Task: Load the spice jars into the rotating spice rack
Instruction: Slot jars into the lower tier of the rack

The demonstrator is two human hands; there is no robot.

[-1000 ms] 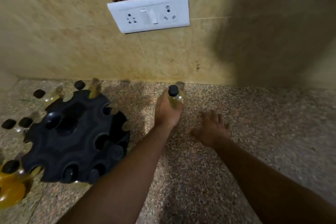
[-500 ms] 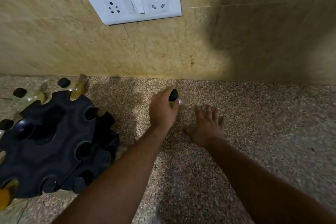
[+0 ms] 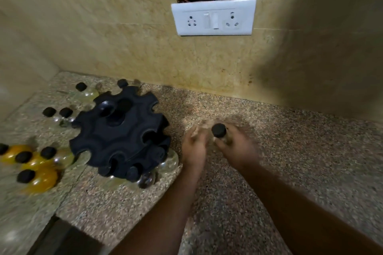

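The black rotating spice rack (image 3: 118, 132) stands on the granite counter, left of my hands. A clear spice jar with a black cap (image 3: 218, 130) is upright between my hands, just right of the rack. My right hand (image 3: 236, 149) wraps around its body. My left hand (image 3: 193, 147) sits close on the jar's left, blurred, with its fingers loose beside the cap. A few jars (image 3: 145, 178) sit in the rack's lower front slots. The upper slots look empty.
Loose clear jars with black caps (image 3: 66, 113) stand behind and left of the rack, and yellow-filled jars (image 3: 39, 178) at the far left. A tiled wall with a white socket plate (image 3: 213, 18) is close behind. The counter's front edge (image 3: 62, 217) drops at the lower left.
The jar was in my left hand with my right hand flat on the counter. My right hand has now come up around the jar, and my left hand's grip has loosened. The view shifted left.
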